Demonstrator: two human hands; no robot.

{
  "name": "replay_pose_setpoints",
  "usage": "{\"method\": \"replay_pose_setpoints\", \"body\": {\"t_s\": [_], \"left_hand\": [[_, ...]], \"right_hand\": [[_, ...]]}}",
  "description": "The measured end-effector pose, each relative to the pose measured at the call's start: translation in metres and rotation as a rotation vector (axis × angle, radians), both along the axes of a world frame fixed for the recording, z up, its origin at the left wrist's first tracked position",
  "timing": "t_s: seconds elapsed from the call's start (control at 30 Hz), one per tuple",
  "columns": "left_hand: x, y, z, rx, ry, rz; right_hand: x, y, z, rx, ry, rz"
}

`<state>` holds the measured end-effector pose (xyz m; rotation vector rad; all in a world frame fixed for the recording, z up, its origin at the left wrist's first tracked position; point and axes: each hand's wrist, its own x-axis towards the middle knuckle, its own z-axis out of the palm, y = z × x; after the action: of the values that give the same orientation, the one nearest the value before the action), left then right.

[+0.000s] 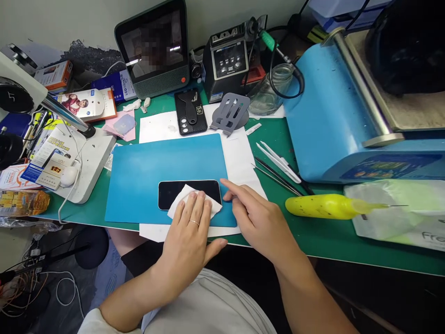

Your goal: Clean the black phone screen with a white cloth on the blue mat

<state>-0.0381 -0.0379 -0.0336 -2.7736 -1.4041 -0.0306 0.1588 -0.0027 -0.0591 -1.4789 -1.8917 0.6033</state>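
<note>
A phone (167, 189) with a dark screen and a pale frame lies flat on a blue mat (139, 167). My left hand (189, 236) rests on a white wipe (177, 207) that covers part of the screen. Its fingers are stretched out flat over the wipe, with the thumb apart; a ring is on one finger. At the phone's right end is my right hand (255, 213), its index finger stretched toward the upper right corner and the other fingers bent. Whether that fingertip touches the frame is hard to make out.
Right of the mat lie tweezers (278, 162) and a yellow bottle (320, 206) with a needle tip. Behind stand a black phone case (190, 111), a grey slotted stand (231, 113), a glass jar (271, 90) and a soldering station (225, 60). A blue machine (323, 116) fills the right.
</note>
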Motion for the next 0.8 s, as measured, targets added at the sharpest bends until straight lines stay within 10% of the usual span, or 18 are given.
{"method": "replay_pose_setpoints", "body": {"t_s": [0.4,0.8], "left_hand": [[0.0,-0.012,0.004,-0.038,0.001,0.024],[-0.011,0.03,-0.007,-0.092,-0.092,0.051]], "right_hand": [[0.001,-0.001,-0.002,0.012,-0.009,0.006],[0.003,-0.005,-0.005,0.014,-0.021,0.002]]}}
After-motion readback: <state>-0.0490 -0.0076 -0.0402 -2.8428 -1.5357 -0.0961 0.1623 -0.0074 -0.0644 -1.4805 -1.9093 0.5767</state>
